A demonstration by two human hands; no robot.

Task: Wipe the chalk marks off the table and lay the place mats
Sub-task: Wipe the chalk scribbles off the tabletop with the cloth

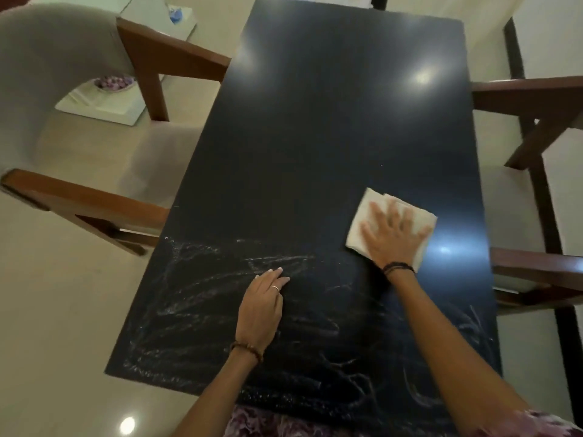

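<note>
Chalk marks [220,304] smear the near end of the dark table [331,121]. Right hand [394,238] presses flat, fingers spread, on a white cloth [372,203] beyond the marks. Left hand [262,307] rests loosely on them, holding nothing. Wooden armchairs [79,127] flank the table.

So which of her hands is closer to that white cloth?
Right. The right hand presses flat on the white cloth; the left hand rests apart from it on the chalk marks, nearer the person.
</note>
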